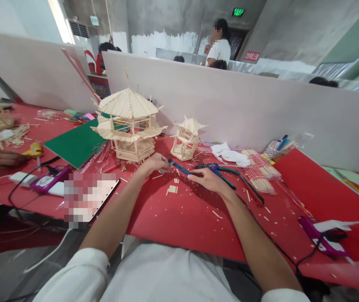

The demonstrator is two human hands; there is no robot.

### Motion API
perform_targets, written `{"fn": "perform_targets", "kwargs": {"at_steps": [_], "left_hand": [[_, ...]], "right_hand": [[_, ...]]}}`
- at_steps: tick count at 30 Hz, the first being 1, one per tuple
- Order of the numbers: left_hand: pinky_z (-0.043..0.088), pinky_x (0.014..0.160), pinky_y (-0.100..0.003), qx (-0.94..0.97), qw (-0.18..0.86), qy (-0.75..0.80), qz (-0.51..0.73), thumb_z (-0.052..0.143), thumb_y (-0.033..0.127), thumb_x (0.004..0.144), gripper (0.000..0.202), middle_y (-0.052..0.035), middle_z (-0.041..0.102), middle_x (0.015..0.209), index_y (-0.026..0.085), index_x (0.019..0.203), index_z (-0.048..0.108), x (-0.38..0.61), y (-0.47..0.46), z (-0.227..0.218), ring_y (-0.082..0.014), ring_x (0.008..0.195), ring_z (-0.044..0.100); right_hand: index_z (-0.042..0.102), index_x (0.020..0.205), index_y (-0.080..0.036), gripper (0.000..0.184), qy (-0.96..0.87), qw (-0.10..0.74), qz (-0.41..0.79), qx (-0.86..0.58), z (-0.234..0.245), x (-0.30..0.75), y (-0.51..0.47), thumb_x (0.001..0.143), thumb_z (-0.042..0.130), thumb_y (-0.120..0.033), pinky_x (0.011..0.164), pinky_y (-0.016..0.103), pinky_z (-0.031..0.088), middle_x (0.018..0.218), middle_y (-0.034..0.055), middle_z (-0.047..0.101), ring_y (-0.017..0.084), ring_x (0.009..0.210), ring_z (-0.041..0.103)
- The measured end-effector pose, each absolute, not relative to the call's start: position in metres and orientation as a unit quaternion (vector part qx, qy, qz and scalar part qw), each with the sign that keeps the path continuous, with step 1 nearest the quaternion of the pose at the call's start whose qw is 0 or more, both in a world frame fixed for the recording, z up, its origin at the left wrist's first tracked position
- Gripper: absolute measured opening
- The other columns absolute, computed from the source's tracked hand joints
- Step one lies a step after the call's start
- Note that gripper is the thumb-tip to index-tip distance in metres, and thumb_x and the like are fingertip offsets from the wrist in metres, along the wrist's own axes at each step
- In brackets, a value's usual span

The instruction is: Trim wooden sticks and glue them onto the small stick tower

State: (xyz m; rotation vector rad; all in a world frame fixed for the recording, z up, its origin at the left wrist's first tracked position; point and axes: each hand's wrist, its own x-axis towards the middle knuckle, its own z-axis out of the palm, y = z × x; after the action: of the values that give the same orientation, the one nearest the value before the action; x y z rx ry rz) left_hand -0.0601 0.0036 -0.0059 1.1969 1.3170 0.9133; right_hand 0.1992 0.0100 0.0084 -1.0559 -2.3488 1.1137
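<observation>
My right hand (209, 179) is closed around the near end of a slim blue tool (181, 167) with a dark tip; its exact kind is unclear. By that tip, my left hand (156, 162) has its fingers pinched together, and what they hold is too small to make out. Short sticks lie in a small row (173, 189) on the red table (179, 222) just below the hands. Behind my left hand stands a large stick pavilion (132, 121) with a tiered roof. A smaller stick pavilion (185, 140) stands beyond the tool.
A blue glue gun (213, 167) lies right of my right hand, near a dark-handled tool (252, 191). Bagged sticks (261, 172) and white tissue (229, 155) lie farther right. A phone (93, 199) and purple power strip (48, 180) are left, near another person's hand (1, 159).
</observation>
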Motion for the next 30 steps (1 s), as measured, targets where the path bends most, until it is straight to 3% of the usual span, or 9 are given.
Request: {"fn": "perform_targets", "kwargs": {"at_steps": [8, 17, 25, 30], "left_hand": [[0.057, 0.073, -0.025, 0.513, 0.54, 0.548, 0.382, 0.083, 0.021, 0.058, 0.014, -0.0065, 0.074, 0.07, 0.013, 0.064, 0.073, -0.062, 0.005, -0.009, -0.0154, 0.067, 0.07], [0.057, 0.069, -0.024, 0.517, 0.523, 0.561, 0.379, 0.084, 0.023, 0.057, 0.018, -0.0073, 0.074, 0.07, 0.012, 0.066, 0.072, -0.064, 0.009, -0.014, -0.0151, 0.065, 0.069], [0.056, 0.066, -0.021, 0.519, 0.492, 0.564, 0.414, 0.08, 0.018, 0.061, 0.01, -0.0036, 0.072, 0.064, 0.014, 0.064, 0.071, -0.065, 0.014, -0.018, -0.0146, 0.063, 0.069], [0.056, 0.068, -0.021, 0.508, 0.496, 0.559, 0.428, 0.079, 0.017, 0.062, 0.011, -0.004, 0.072, 0.067, 0.013, 0.063, 0.069, -0.064, 0.012, -0.013, -0.0133, 0.064, 0.069]], "right_hand": [[0.074, 0.101, -0.015, 0.044, -0.833, 0.163, 0.382, -0.366, 0.01, 0.199, 0.007, 0.085, 0.056, -0.052, 0.071, 0.027, 0.043, 0.091, 0.0042, 0.073, 0.017, 0.075, 0.06], [0.072, 0.107, -0.016, 0.043, -0.845, 0.166, 0.351, -0.368, 0.013, 0.198, 0.005, 0.087, 0.056, -0.05, 0.075, 0.029, 0.047, 0.097, 0.0052, 0.074, 0.022, 0.084, 0.065], [0.066, 0.113, -0.015, 0.033, -0.865, 0.18, 0.22, -0.413, 0.006, 0.184, 0.0, 0.096, 0.044, -0.033, 0.091, 0.031, 0.044, 0.115, 0.0126, 0.069, 0.024, 0.105, 0.064], [0.061, 0.112, -0.013, 0.039, -0.867, 0.152, 0.11, -0.461, 0.008, 0.172, -0.009, 0.1, 0.036, -0.04, 0.084, 0.03, 0.042, 0.108, 0.0158, 0.07, 0.025, 0.099, 0.066]]}}
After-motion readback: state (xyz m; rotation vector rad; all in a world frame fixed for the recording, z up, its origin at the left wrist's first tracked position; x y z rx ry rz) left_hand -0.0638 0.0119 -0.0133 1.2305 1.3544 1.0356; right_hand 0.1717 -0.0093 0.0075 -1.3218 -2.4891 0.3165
